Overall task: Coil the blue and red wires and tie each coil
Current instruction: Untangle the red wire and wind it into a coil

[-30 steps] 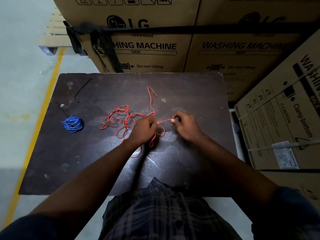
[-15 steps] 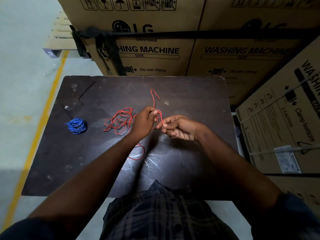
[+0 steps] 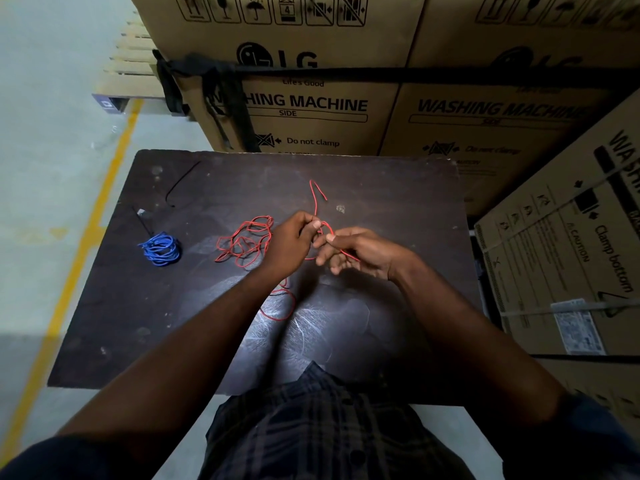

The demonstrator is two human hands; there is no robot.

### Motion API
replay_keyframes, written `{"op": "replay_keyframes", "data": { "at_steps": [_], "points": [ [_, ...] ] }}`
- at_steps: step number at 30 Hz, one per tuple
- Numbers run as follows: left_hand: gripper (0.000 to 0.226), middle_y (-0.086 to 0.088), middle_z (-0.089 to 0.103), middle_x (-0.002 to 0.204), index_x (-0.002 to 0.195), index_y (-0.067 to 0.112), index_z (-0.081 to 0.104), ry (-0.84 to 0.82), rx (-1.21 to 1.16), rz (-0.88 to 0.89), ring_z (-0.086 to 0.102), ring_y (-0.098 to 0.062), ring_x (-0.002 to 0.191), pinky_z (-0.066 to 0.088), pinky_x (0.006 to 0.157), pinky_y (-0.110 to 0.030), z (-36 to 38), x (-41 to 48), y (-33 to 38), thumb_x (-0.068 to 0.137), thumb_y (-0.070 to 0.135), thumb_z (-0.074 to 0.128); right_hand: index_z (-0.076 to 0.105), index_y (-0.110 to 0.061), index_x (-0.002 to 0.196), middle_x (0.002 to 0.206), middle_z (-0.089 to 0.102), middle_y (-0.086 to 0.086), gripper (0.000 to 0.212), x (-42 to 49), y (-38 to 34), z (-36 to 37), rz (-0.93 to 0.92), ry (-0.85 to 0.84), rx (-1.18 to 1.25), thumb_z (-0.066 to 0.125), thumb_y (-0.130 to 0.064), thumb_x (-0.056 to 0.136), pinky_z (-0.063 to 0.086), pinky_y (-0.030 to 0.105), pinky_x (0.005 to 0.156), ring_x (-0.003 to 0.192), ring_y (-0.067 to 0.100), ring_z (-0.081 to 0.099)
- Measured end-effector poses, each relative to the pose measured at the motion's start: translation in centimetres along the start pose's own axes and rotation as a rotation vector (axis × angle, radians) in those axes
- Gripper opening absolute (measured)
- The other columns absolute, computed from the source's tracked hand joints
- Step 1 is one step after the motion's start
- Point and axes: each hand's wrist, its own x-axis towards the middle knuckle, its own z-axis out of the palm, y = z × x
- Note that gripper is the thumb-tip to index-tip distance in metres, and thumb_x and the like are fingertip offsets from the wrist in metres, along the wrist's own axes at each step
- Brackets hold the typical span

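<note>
Head view: my hands have come together over the table, left hand pinching a first red wire loop, right hand pinching the feed; coiling begins, I judge. Blue wire lies bundled far left.

A dark table stands before stacked cardboard boxes on a pale floor.

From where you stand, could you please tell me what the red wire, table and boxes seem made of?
Red wire: smooth red jacket holding loose kinks, likely plastic over metal; core unseen. Table: dark matte board, scuffed pale, probably wood or laminate. Boxes: tan matte printed cardboard, by their folded edges and strapping.
</note>
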Motion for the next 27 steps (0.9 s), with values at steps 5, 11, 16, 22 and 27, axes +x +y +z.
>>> {"op": "replay_keyframes", "data": {
  "at_steps": [5, 11, 16, 22, 27],
  "points": [
    [0.027, 0.011, 0.057, 0.069, 0.077, 0.028, 0.056, -0.086, 0.034, 0.05, 0.054, -0.001, 0.067, 0.041, 0.07, -0.024, -0.4, -0.2, 0.2, 0.101, 0.02, 0.048, 0.06, -0.003, 0.104, 0.094, 0.073, 0.01, 0.023, -0.4, -0.1, -0.9, -0.019, -0.12, 0.005, 0.042, -0.016, 0.099, 0.054, 0.021, 0.063, 0.065, 0.015, 0.068],
    [0.041, 0.011, 0.052, 0.054, 0.064, 0.032, 0.05, -0.172, 0.113, 0.062, 0.05, 0.003, 0.056, 0.038, 0.062, -0.024, -0.2, -1.1, 0.6, 0.104, 0.024, 0.043, 0.074, -0.011, 0.089, 0.098, 0.071, 0.01, 0.022, -1.1, -0.9, -1.7, -0.021, -0.159, -0.068, 0.053, -0.018, 0.092, 0.054, 0.023, 0.072, 0.073, 0.014, 0.067],
    [0.039, 0.008, 0.052, 0.054, 0.067, 0.027, 0.051, -0.207, 0.014, 0.043, 0.045, 0.0, 0.05, 0.037, 0.059, -0.024, -0.3, -1.8, 0.7, 0.104, 0.03, 0.038, 0.07, -0.004, 0.096, 0.085, 0.072, 0.007, 0.022, -1.8, -1.3, -1.5, -0.047, -0.119, 0.063, 0.052, -0.012, 0.087, 0.057, 0.021, 0.068, 0.069, 0.012, 0.068],
    [0.031, 0.004, 0.053, 0.06, 0.084, 0.02, 0.059, -0.266, 0.005, 0.087, 0.05, -0.007, 0.054, 0.042, 0.058, -0.027, 0.0, -3.3, 0.6, 0.103, 0.03, 0.036, 0.07, -0.006, 0.096, 0.088, 0.075, 0.006, 0.022, -1.9, -1.8, -0.4, -0.212, 0.072, 0.351, 0.052, -0.009, 0.082, 0.058, 0.022, 0.064, 0.069, 0.011, 0.071],
    [0.023, 0.012, 0.051, 0.061, 0.089, 0.027, 0.057, -0.442, 0.194, 0.247, 0.049, 0.003, 0.058, 0.039, 0.066, -0.023, 0.7, -4.5, 1.8, 0.103, 0.027, 0.039, 0.057, -0.006, 0.112, 0.1, 0.074, 0.004, 0.029, -0.2, -1.9, 0.2, -0.402, 0.19, 0.639, 0.051, -0.01, 0.084, 0.058, 0.025, 0.077, 0.087, 0.014, 0.072]
  ]
}}
